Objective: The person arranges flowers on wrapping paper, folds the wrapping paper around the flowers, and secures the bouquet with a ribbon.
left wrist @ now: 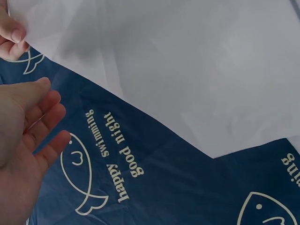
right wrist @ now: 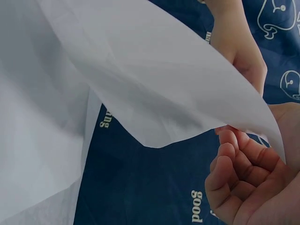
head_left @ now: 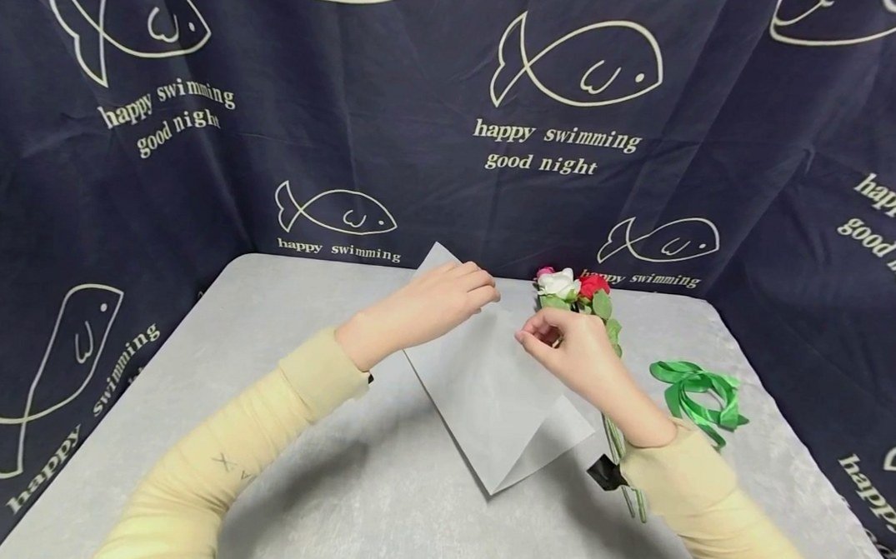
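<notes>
A sheet of pale grey-white wrapping paper (head_left: 481, 389) lies diagonally on the table, with a folded flap at its near right corner. My right hand (head_left: 576, 343) pinches the paper's right edge between thumb and curled fingers; the right wrist view shows the lifted paper (right wrist: 154, 93) running into that hand (right wrist: 253, 183). My left hand (head_left: 447, 296) hovers over the far left part of the sheet. In the left wrist view this left hand (left wrist: 33, 122) has loosely bent fingers and holds nothing, apart from the paper's edge.
Artificial roses, among them a white rose (head_left: 558, 283) and a red rose (head_left: 594, 286), lie right of the paper, their green stems (head_left: 615, 441) partly under my right forearm. A loose green ribbon (head_left: 701, 399) lies farther right. Dark fish-print cloth (head_left: 439, 146) hangs behind the table.
</notes>
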A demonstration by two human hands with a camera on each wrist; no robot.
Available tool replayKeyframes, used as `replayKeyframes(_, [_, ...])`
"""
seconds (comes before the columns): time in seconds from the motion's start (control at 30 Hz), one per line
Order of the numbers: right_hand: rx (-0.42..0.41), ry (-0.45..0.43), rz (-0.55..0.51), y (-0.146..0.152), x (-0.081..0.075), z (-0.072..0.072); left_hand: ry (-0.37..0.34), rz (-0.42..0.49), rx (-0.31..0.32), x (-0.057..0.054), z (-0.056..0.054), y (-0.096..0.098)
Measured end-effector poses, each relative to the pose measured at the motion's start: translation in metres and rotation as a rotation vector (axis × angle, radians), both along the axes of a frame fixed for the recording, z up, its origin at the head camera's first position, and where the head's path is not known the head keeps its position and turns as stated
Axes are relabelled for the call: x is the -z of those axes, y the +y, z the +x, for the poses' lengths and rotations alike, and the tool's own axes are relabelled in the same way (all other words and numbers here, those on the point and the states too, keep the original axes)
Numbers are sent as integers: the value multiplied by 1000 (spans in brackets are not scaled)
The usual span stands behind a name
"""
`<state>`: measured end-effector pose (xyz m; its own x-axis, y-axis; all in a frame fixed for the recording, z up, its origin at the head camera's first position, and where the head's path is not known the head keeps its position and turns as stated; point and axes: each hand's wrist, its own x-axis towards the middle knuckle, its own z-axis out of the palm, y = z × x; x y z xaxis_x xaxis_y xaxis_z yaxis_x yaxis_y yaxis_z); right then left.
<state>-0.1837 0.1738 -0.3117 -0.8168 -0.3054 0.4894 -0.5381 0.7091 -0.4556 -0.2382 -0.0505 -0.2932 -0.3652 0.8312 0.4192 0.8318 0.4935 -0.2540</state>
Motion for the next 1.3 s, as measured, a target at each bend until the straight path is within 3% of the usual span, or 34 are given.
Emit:
replayKeyframes(0.37, [-76,4,-27,-12,-6,9,-83,-64,59,-8,4,4])
replayKeyframes(0.7, [-126,3,-42,-14,-5,14,-46,-66,94,-5,10,0])
replayKeyframes(1.03, [-65,-33,-77,1,0,12,-42,-52,90,-6,20,-14])
replayKeyframes(1.3, [-70,-116,37,10,19,10,-18,-36,103,0,29,-33])
